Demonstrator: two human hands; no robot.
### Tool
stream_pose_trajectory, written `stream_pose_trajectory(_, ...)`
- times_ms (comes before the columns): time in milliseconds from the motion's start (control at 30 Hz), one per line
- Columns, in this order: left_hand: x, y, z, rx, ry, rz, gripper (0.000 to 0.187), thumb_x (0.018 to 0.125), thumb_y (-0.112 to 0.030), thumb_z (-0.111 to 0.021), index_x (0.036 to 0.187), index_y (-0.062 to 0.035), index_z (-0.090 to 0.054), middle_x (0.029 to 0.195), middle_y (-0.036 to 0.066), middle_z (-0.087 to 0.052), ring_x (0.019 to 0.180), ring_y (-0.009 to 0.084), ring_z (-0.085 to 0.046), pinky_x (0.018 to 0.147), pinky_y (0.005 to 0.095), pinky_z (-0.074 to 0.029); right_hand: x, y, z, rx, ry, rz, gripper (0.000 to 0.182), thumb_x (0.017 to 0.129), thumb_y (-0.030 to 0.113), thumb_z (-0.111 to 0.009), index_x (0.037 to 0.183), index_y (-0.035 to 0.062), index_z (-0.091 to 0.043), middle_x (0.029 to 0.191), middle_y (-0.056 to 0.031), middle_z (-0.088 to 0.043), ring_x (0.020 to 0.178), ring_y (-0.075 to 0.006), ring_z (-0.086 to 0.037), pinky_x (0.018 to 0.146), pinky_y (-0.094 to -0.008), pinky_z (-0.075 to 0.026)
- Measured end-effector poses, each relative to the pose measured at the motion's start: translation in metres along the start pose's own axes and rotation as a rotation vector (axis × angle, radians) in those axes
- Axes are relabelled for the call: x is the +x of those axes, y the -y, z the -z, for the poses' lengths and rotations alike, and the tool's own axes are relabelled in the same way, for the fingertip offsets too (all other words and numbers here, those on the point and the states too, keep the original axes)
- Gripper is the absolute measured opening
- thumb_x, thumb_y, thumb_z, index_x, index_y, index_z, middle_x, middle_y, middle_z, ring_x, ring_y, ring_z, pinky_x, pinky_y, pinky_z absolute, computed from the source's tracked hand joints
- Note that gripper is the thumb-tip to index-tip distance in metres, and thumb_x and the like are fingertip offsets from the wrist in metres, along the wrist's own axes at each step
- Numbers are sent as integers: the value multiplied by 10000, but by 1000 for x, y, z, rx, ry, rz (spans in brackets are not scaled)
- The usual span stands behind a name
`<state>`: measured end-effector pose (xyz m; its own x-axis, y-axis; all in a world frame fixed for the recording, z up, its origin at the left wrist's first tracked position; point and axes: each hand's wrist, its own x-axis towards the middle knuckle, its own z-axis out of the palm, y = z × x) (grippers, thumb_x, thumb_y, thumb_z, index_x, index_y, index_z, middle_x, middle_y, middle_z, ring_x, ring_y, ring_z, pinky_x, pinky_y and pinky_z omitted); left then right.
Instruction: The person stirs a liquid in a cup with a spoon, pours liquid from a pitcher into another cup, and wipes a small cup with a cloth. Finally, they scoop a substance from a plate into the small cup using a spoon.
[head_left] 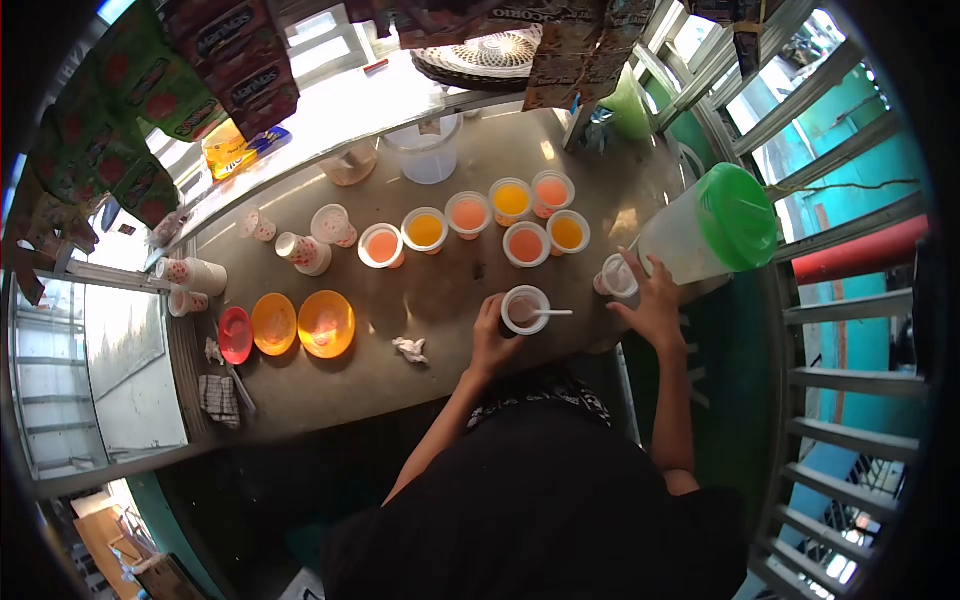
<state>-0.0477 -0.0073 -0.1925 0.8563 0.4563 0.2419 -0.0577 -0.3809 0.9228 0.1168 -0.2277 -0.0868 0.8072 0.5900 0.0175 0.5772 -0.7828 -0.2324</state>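
Note:
My left hand is wrapped around a plastic cup of brownish drink with a white spoon resting across its rim. My right hand lies fingers spread on the counter, its fingertips touching a small empty-looking cup. Just beyond it stands a large clear jug with a green lid. Behind the held cup stand several cups of orange and yellow drink.
Orange, yellow and red plastic bowls sit at the left, with patterned paper cups behind them. A crumpled tissue lies on the metal counter. A clear measuring jug stands at the back. Snack packets hang overhead; window bars run along the right.

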Motion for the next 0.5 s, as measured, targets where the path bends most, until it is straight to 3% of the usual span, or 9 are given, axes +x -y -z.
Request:
stream_pose_trajectory(67, -3, -3, -6, -17, -37, 38, 552, 603, -33, -782, 1119, -13, -585, 1156, 183, -571, 1087, 344, -570, 913, 396, -471, 14, -1, -2, 21, 19, 46, 927, 633, 301, -834, 1426, 321, -354, 1333, -208, -407, 1220, -382, -426, 975, -480, -368)
stream_pose_trajectory(133, -4, -9, -8, 17, -75, 75, 744, 607, -38, -791, 1275, -13, -466, 1283, 181, -501, 1190, 319, -511, 983, 380, -430, 26, -11, -5, 39, 46, 106, 910, 633, 280, -831, 1418, 295, -371, 1303, -195, -436, 1200, -369, -444, 968, -478, -372)
stream_pose_trajectory(167, -8, -11, -5, 41, -93, 92, 841, 609, -40, -795, 1354, -13, -407, 1347, 180, -466, 1241, 307, -482, 1018, 372, -410, 30, -16, -12, 86, 90, 117, 865, 634, 252, -823, 1390, 231, -404, 1246, -182, -468, 1158, -360, -468, 949, -475, -386)
stream_pose_trajectory(200, -11, -15, 0, 82, -65, 149, 1038, 600, -132, -831, 1448, -22, -243, 1415, 179, -390, 1341, 317, -361, 1098, 403, -308, 34, -18, -17, 136, 131, 128, 822, 634, 224, -814, 1362, 168, -437, 1189, -169, -499, 1116, -350, -492, 930, -472, -400)
stream_pose_trajectory(233, -16, -21, 3, 97, -84, 159, 1038, 600, -132, -831, 1448, -22, -243, 1415, 179, -390, 1341, 317, -361, 1098, 403, -308, 39, -20, -19, 146, 139, 150, 822, 634, 224, -814, 1362, 168, -437, 1189, -169, -499, 1116, -350, -492, 930, -472, -400)
stream_pose_trajectory(300, -30, -40, 10, 78, -212, 112, 1116, 578, -246, -857, 1457, -19, -209, 1429, 187, -358, 1367, 348, -286, 1123, 443, -226, 40, -19, -22, 251, 16, 169, 692, 668, 197, -795, 1275, 46, -499, 1081, -163, -521, 1050, -344, -522, 906, -434, -434)
stream_pose_trajectory(433, -36, -62, 20, 213, -293, 50, 1147, 565, -350, -870, 1446, -6, -220, 1416, 184, -370, 1351, 355, -286, 1117, 465, -207, 42, -4, 10, 235, 2, 219, 661, 663, 162, -795, 1247, 32, -513, 1082, -161, -517, 1027, -353, -527, 886, -418, -447)
stream_pose_trajectory(500, -21, -85, 23, 330, -315, -113, 1080, 592, -373, -869, 1412, 8, -279, 1387, 175, -407, 1298, 347, -356, 1096, 461, -252, 41, 18, 46, 263, -48, 263, 674, 645, 133, -784, 1252, 41, -506, 1068, -156, -517, 1021, -350, -522, 875, -429, -442)
